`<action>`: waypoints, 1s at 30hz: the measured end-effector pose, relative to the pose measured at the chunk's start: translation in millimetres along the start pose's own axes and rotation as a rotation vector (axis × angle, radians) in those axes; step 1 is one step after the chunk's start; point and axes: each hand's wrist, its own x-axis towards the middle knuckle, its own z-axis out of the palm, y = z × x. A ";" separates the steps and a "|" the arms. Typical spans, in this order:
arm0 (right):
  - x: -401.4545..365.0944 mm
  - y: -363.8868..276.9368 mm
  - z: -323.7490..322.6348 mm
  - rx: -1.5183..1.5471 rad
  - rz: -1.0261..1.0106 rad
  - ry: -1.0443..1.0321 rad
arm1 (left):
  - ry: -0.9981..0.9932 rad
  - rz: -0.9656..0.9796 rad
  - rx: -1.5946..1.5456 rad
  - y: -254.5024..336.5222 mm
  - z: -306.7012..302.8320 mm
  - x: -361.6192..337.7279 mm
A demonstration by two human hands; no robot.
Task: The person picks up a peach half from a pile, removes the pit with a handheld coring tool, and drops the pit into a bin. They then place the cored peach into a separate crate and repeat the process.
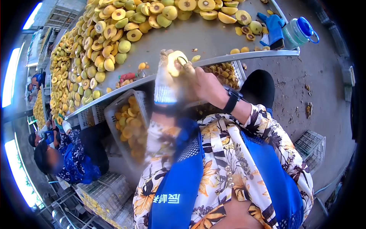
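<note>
My left hand, in a white knit glove, grips a yellow peach half with its cut face turned up. Closed around the handle of a small pitting tool is my right hand, which is bare and wears a black wristband. The tool's curved metal loop touches the cut face. Its handle is mostly hidden by my fingers. Both hands are over the near edge of a metal table, where many halved peaches are heaped, several with brown pits showing.
Below the edge stand a crate of peach halves and a crate of brown-and-yellow pieces. A red-handled object lies on the table. Blue gloves and a water bottle sit at right. A co-worker sits at left.
</note>
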 end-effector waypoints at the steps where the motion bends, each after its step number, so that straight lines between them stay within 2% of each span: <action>1: -2.1 -1.3 0.0 -0.018 0.019 -0.002 | 0.010 -0.004 -0.004 -2.0 10.4 -7.5; 5: -13.4 4.8 0.6 -0.052 0.011 0.050 | 0.108 0.058 0.048 -14.1 40.2 -17.1; 6: -15.3 6.7 1.6 -0.048 -0.011 0.073 | 0.074 0.079 0.036 -19.1 39.9 -15.5; 8: -17.8 2.7 -2.3 -0.055 -0.003 0.046 | 0.011 0.126 0.013 -29.4 33.9 -9.6; 11: -19.4 -0.3 -5.3 -0.070 0.042 -0.018 | 0.072 0.162 0.106 -35.8 25.7 -2.1; 14: -16.1 6.7 -4.0 -0.136 0.079 -0.112 | -0.101 -0.001 0.006 -26.4 8.6 2.3; 18: -9.7 -1.4 -28.2 -0.161 0.075 -0.193 | -0.100 -0.058 0.326 -9.6 4.0 -3.1; 21: -0.1 5.0 -34.5 -0.075 -0.132 0.063 | -0.153 -0.334 0.493 8.0 -2.2 -0.9; 22: 3.0 3.8 -35.5 -0.039 -0.114 0.004 | -0.072 -0.345 0.546 6.5 -0.1 -6.5; 25: 11.9 12.5 -29.6 -0.046 -0.159 0.024 | -0.228 -0.391 0.453 13.2 12.4 -3.3; 26: 15.7 16.0 -24.4 0.104 -0.158 0.086 | -0.280 -0.296 0.474 15.1 16.6 -9.8; 28: 21.8 15.2 -11.5 0.413 -0.148 0.197 | -0.215 -0.020 0.388 1.0 9.7 -10.6; 29: 21.0 8.5 -8.7 0.558 0.043 0.138 | -0.174 0.089 0.319 -5.2 12.2 -15.1; 30: 17.8 -0.5 -5.6 0.700 0.236 0.074 | -0.150 0.106 0.195 -10.3 15.4 -20.8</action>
